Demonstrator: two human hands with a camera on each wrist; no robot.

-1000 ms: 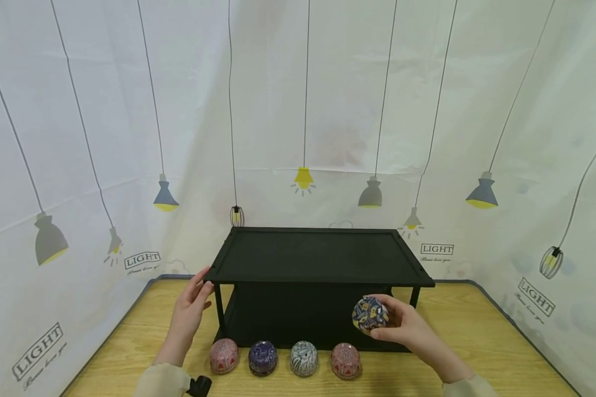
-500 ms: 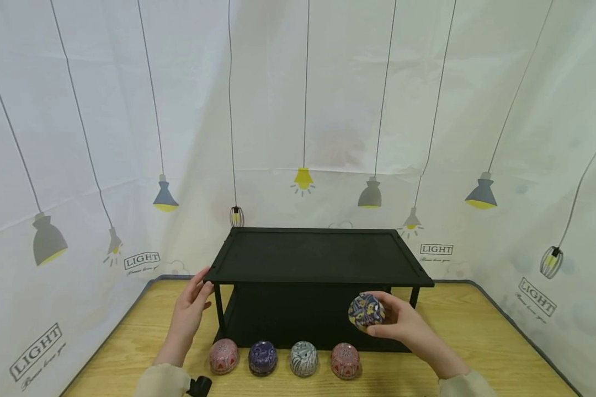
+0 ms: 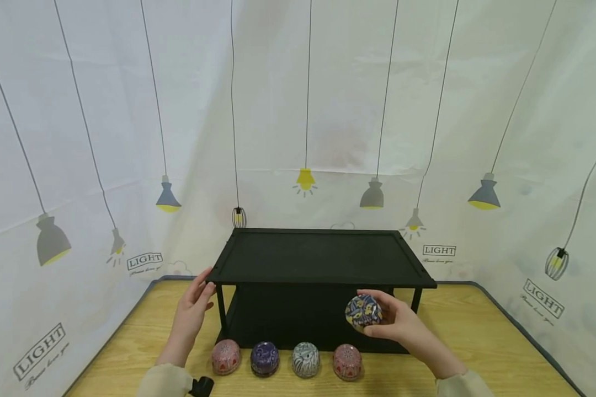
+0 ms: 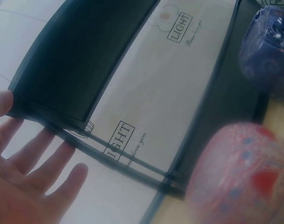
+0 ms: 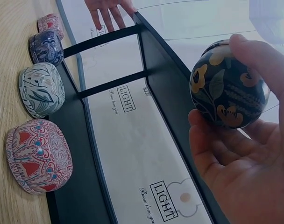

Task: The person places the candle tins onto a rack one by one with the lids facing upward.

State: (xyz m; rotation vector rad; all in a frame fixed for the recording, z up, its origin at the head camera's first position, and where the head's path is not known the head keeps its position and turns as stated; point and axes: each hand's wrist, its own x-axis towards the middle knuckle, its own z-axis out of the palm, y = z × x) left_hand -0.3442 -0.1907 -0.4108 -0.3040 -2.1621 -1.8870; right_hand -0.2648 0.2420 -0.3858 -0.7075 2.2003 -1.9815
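Observation:
My right hand (image 3: 401,326) grips a small round tin (image 3: 362,312), dark blue with yellow flowers, between thumb and fingers. In the head view it is held up before the right part of a two-tier black rack (image 3: 318,256). My left hand (image 3: 191,309) touches the rack's front left corner, its fingers (image 4: 48,158) spread and fairly straight in the left wrist view. Along the rack's front edge stand a pink tin (image 3: 225,357), a purple-blue tin (image 3: 265,358), a white leaf-patterned tin (image 3: 306,359) and another pink tin (image 3: 347,361). The held tin's far side is hidden.
Beneath everything lies a light wooden table (image 3: 482,336) with a dark edge. A pale cloth backdrop (image 3: 268,110) printed with hanging lamps surrounds it. The rack's thin posts (image 3: 221,307) carry the upper shelf above the lower one.
My right hand has shifted slightly left and up with the flowered tin in it. The left hand stays at the rack's corner, and the row of tins keeps its place.

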